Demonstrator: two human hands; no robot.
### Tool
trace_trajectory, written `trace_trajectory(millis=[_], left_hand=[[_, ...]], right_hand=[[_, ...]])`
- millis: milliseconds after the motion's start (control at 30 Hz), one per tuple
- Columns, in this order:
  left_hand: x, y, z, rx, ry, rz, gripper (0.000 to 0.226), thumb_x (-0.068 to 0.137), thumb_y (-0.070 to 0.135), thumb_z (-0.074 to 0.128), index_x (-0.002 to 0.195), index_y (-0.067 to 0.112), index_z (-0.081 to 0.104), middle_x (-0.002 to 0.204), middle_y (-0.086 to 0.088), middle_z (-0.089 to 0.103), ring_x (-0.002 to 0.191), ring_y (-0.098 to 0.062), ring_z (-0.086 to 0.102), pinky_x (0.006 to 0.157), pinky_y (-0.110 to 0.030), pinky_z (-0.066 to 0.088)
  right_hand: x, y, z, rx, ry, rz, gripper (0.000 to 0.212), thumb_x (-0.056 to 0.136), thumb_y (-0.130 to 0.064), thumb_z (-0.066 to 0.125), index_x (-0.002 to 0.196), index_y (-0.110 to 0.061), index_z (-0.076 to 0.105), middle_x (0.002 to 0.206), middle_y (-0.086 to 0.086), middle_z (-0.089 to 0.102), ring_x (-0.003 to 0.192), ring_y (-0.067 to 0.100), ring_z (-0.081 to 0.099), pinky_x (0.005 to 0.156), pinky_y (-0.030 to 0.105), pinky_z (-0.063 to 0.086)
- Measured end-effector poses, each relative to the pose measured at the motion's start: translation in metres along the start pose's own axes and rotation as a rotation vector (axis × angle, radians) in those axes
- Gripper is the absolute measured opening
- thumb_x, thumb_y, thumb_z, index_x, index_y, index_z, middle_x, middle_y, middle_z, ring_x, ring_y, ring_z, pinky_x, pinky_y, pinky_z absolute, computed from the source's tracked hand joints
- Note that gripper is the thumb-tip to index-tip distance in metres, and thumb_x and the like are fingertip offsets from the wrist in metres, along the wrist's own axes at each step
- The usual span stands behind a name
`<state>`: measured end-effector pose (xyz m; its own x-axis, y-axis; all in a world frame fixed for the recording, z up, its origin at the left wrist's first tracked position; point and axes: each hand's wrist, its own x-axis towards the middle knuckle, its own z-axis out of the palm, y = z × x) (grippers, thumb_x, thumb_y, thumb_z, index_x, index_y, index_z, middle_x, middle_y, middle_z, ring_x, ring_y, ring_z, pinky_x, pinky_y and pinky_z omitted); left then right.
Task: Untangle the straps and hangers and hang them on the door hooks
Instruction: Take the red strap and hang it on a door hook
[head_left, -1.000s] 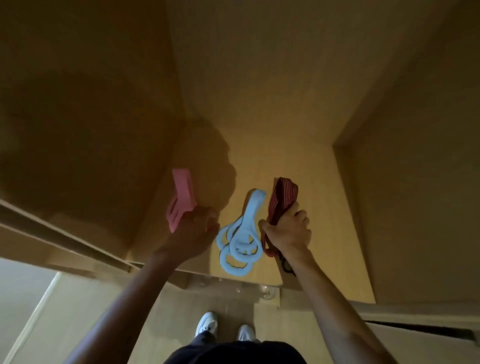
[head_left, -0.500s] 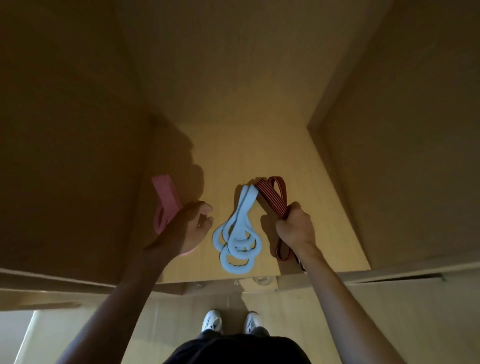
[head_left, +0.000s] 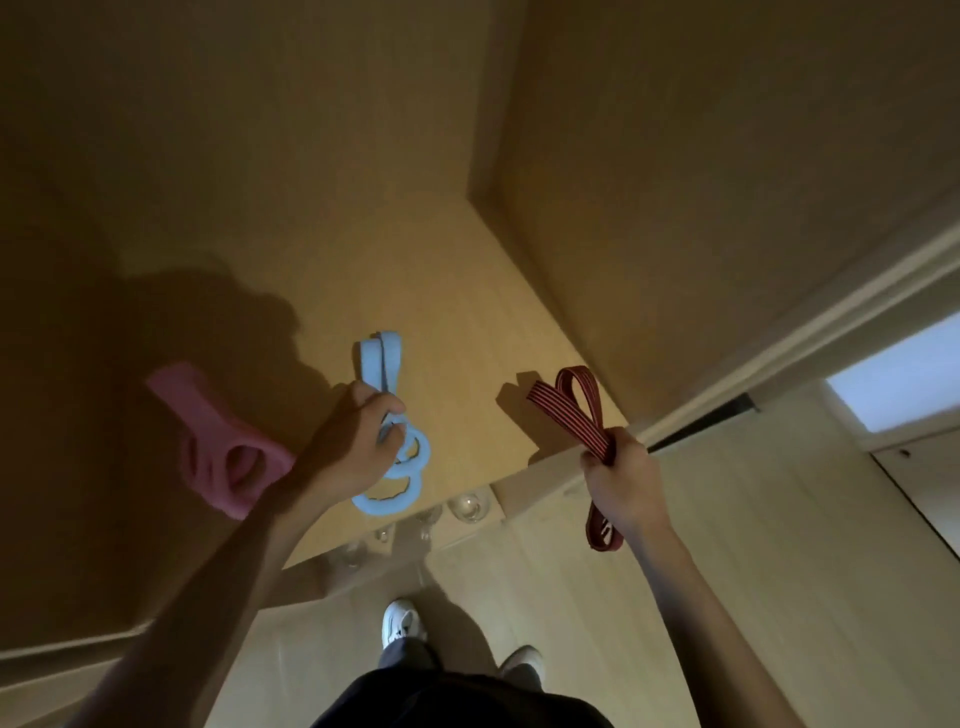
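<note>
We see the left hand (head_left: 358, 447) closed around the light blue ringed hanger (head_left: 387, 415) against the wooden door (head_left: 457, 291), the pink hanger (head_left: 218, 441) left of it; the right hand (head_left: 621, 480) grips the dark red striped strap (head_left: 576, 410)

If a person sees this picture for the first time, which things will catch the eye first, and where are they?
The eye goes first to three coloured items against the wooden door: a pink hanger at the left, a light blue ring hanger in the middle gripped by the left hand, and a dark red striped strap at the right held in the right hand. Below, white shoes stand on the pale floor.
</note>
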<state>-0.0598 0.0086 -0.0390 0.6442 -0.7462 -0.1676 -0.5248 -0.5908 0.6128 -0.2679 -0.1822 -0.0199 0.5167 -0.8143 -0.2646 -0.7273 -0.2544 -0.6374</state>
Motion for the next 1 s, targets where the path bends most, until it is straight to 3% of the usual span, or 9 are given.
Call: trace_trajectory(millis=[200,300,433,467,533,600,700,867,1000], left_hand=[[0.008,0.072,0.043,0.163,0.09,0.183,0.048,0.073,0.043,0.031,0.093,0.015,0.064,0.096,-0.011,0.05,0.087,-0.036,0.055,0.087,-0.044,0.048],[0.008,0.112,0.063,0.242,0.091,0.215,0.036,0.074,0.031,0.038,0.083,0.009,0.064,0.09,-0.019,0.053,0.08,-0.039,0.055,0.074,-0.045,0.051],[-0.005,0.154,0.09,0.233,-0.078,0.185,0.02,0.084,0.011,0.042,0.079,0.007,0.06,0.088,-0.019,0.056,0.078,-0.033,0.054,0.056,-0.022,0.039],[-0.007,0.165,0.104,0.286,-0.196,0.211,0.019,0.082,0.006,0.042,0.073,0.007,0.059,0.083,-0.018,0.055,0.073,-0.031,0.053,0.054,-0.024,0.04],[-0.016,0.194,0.139,0.416,-0.199,0.366,0.017,0.078,0.006,0.047,0.068,0.006,0.061,0.081,-0.018,0.058,0.068,-0.027,0.051,0.053,-0.029,0.04],[-0.035,0.243,0.175,0.358,-0.325,0.299,0.034,0.078,0.026,0.044,0.09,0.003,0.065,0.095,-0.02,0.061,0.078,-0.025,0.048,0.059,-0.026,0.039],[-0.057,0.292,0.243,0.304,-0.343,0.469,0.062,0.074,0.046,0.03,0.11,0.005,0.059,0.112,-0.017,0.055,0.1,-0.03,0.051,0.087,-0.034,0.04],[-0.086,0.366,0.325,0.341,-0.568,0.592,0.033,0.09,0.021,0.048,0.122,0.013,0.049,0.125,-0.006,0.041,0.116,-0.024,0.043,0.092,-0.032,0.041],[-0.088,0.411,0.373,0.372,-0.654,0.691,0.034,0.092,0.02,0.047,0.124,0.011,0.048,0.125,-0.008,0.042,0.119,-0.027,0.043,0.097,-0.034,0.039]], right_hand=[[-0.04,0.092,-0.051,0.045,0.139,0.159,0.012,0.083,-0.007,0.052,0.092,-0.012,0.059,0.066,0.001,0.057,0.063,0.024,0.054,0.05,0.028,0.032],[-0.068,0.145,-0.082,0.087,0.212,0.24,0.008,0.082,-0.005,0.054,0.086,-0.011,0.057,0.064,0.002,0.055,0.062,0.025,0.053,0.049,0.029,0.032],[-0.107,0.222,-0.122,0.177,0.303,0.358,0.01,0.08,-0.003,0.054,0.086,-0.011,0.055,0.063,0.0,0.053,0.063,0.026,0.052,0.054,0.03,0.034],[-0.118,0.24,-0.131,0.201,0.328,0.385,0.011,0.08,-0.002,0.054,0.087,-0.011,0.055,0.062,0.0,0.053,0.062,0.026,0.052,0.054,0.03,0.034],[-0.138,0.274,-0.148,0.24,0.373,0.442,0.013,0.08,-0.002,0.055,0.088,-0.012,0.054,0.062,0.0,0.054,0.062,0.026,0.052,0.052,0.031,0.034],[-0.158,0.305,-0.164,0.261,0.4,0.493,0.013,0.08,-0.003,0.055,0.089,-0.013,0.054,0.065,0.001,0.055,0.065,0.027,0.054,0.053,0.03,0.034],[-0.186,0.35,-0.186,0.285,0.449,0.57,0.014,0.081,-0.005,0.056,0.093,-0.013,0.056,0.072,0.004,0.059,0.07,0.028,0.057,0.058,0.029,0.036],[-0.233,0.41,-0.215,0.323,0.562,0.701,0.015,0.081,-0.004,0.056,0.094,-0.01,0.059,0.076,0.005,0.06,0.07,0.025,0.054,0.06,0.028,0.035],[-0.253,0.447,-0.232,0.358,0.631,0.805,0.017,0.08,-0.004,0.057,0.097,-0.006,0.06,0.077,0.005,0.059,0.073,0.027,0.056,0.061,0.028,0.036]])
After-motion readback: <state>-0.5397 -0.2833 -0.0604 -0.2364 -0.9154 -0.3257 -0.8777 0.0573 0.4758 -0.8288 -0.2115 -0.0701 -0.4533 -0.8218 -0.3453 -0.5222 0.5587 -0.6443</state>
